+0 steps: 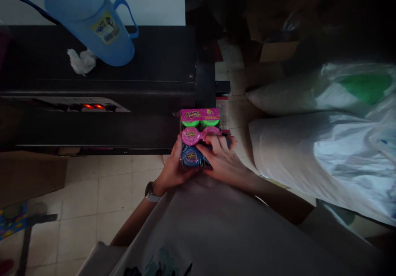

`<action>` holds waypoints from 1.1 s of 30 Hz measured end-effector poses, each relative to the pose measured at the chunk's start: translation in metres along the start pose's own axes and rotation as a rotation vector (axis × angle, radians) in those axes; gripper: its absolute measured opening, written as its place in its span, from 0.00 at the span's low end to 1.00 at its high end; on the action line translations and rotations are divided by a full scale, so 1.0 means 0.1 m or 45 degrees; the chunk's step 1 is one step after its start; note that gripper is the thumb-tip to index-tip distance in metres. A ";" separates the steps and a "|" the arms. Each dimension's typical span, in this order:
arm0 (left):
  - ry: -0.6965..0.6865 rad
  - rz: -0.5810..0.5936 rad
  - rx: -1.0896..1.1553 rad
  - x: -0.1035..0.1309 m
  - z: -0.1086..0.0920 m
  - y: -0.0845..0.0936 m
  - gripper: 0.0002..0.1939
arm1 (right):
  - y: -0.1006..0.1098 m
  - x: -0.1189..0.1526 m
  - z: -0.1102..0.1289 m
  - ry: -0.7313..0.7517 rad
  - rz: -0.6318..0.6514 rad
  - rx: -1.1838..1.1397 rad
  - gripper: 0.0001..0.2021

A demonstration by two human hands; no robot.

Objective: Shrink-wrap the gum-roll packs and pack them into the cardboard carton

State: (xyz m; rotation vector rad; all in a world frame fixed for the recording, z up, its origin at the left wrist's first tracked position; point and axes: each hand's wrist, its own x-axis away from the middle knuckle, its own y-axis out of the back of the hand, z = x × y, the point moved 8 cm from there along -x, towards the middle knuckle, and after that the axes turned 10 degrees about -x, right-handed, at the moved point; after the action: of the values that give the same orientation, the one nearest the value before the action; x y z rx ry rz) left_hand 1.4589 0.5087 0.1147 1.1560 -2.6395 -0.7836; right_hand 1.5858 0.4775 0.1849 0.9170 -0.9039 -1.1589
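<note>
Film-wrapped pack of round tubs (pixel 195 136): from my remote feed it already looks enclosed in clear film (pixel 177 114); whether any edge is left unsealed, I can't tell. Left to right, I see the black machine (pixel 99 129), then my left hand (pixel 172 166), partly curled, cupping the pack's left side; the pack, between both hands; my right hand (pixel 223 156), fingers bent, gripping its right part.

"amazing" reads across the pink header (pixel 202 115) of a plastic-wrapped pack (pixel 191 136) between left hand (pixel 173 166) and right hand (pixel 225 160), the second word unclear; beyond the left hand, a blue jug's (pixel 83 22) yellow sticker (pixel 105 27) bears print too small to read.
</note>
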 end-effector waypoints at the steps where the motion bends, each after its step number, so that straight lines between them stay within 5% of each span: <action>1: -0.002 -0.002 0.019 0.00 0.00 -0.01 0.61 | -0.02 0.01 -0.02 -0.029 -0.019 0.003 0.27; 26: -0.071 -0.039 -0.055 -0.03 -0.09 -0.02 0.62 | -0.10 0.00 -0.08 -0.176 -0.130 -0.048 0.16; 33: -0.073 -0.058 -0.035 -0.04 -0.07 -0.01 0.62 | -0.12 0.13 -0.01 -0.116 -0.232 0.109 0.25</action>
State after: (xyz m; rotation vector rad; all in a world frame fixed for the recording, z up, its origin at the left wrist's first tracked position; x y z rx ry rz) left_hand 1.4650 0.5083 0.1200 1.2087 -2.6474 -0.8713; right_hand 1.5844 0.4629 0.1747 1.0391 -0.9647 -1.3348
